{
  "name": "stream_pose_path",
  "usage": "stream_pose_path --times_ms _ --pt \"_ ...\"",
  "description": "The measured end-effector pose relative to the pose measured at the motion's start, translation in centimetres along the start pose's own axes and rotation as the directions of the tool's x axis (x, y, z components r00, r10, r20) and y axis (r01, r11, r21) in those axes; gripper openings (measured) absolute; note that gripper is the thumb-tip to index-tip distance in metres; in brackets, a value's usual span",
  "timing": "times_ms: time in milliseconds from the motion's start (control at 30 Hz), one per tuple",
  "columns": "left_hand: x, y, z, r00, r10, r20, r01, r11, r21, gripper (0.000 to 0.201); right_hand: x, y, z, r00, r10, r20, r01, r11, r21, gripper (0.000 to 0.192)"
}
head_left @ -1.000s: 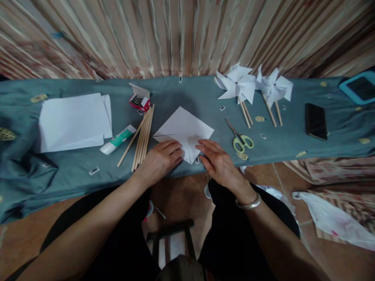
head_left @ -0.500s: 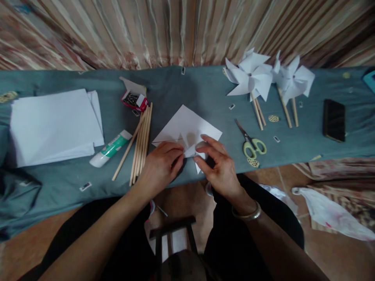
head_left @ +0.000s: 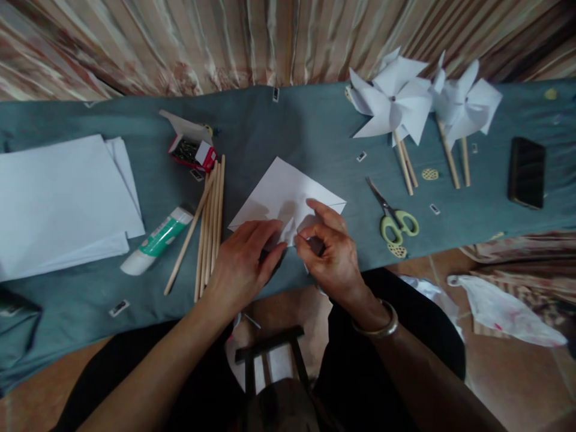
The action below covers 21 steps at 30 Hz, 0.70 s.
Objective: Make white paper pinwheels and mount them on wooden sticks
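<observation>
Left hand [head_left: 245, 258] flat, fingers spread on white paper square [head_left: 288, 195], right hand [head_left: 330, 252] pinching its flap

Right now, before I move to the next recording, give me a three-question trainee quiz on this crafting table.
1. True or false: the scissors lie closed.
2. What do the left hand and right hand both touch?
3. Which lies between the glue tube and the white paper square: A) phone, B) wooden sticks, C) pinwheels?

Key: 1 false, blades apart. 2 the white paper square; the right hand pinches a flap. 3 B.
</observation>
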<state>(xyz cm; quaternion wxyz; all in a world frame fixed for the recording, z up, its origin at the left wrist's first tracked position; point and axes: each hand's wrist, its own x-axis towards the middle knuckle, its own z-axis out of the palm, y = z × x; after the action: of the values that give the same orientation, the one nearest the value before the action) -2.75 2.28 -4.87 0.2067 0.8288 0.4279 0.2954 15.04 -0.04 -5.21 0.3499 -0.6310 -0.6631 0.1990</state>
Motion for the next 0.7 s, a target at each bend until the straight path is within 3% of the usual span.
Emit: stream_pose_path --times_ms 200,700 --pt "0.04 0.12 -0.08 0.999 0.026 0.046 -0.027 0.999 0.026 0.018 -0.13 -0.18 0.05 1.000 0.006 0.002 -0.006 0.999 -0.044 0.007" --pt "0.30 0.03 0.16 1.000 0.023 0.011 -0.024 0.999 0.027 0.015 -0.39 -0.17 -0.31 1.000 -0.007 0.022 0.008 0.998 -0.067 0.007"
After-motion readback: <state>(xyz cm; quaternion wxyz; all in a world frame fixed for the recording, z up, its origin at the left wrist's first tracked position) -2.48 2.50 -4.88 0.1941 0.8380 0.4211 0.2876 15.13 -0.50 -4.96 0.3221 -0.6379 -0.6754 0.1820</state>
